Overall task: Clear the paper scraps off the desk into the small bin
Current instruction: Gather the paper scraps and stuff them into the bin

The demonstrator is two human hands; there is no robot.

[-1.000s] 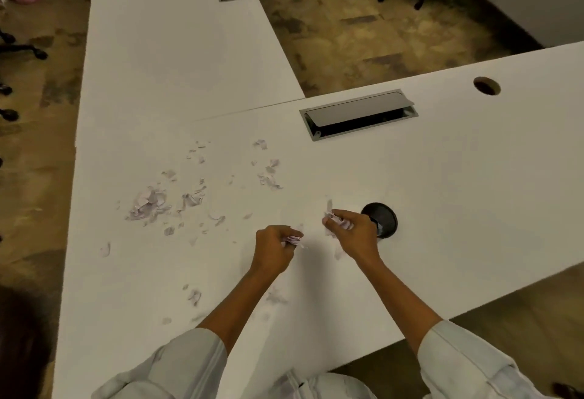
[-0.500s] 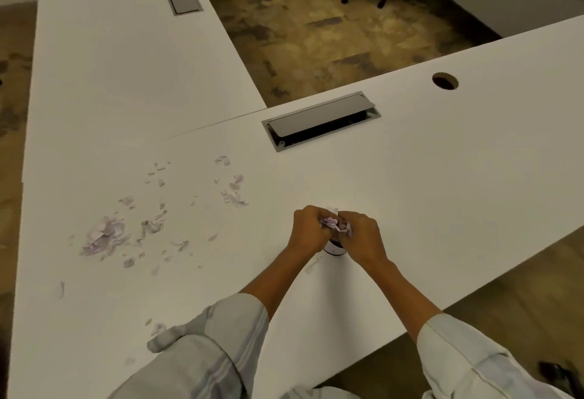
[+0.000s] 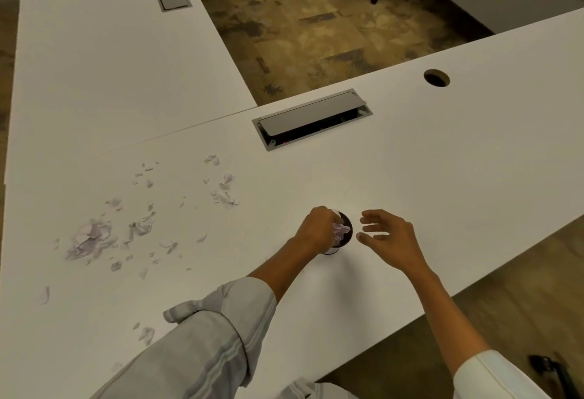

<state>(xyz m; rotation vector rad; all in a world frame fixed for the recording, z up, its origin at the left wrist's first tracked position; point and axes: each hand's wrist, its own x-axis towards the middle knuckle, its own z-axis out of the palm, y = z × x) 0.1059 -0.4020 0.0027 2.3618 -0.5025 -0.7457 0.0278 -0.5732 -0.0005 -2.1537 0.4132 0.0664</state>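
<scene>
Head view: one small bin point(image 3: 343, 242) stands upright at frame centre on the worktop point(image 3: 410, 177), mouth up. The left hand point(image 3: 317, 229) pinches a wad of scraps point(image 3: 341, 231) over its mouth — the right hand point(image 3: 387, 234) hovers beside it, fingers spread, empty. Dozens of loose scraps point(image 3: 91, 237) litter the left — too many to count.

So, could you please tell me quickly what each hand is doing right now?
Left hand: closed on pale crumpled paper scraps, over the small dark round bin.
Right hand: open, empty, beside the bin.
</scene>
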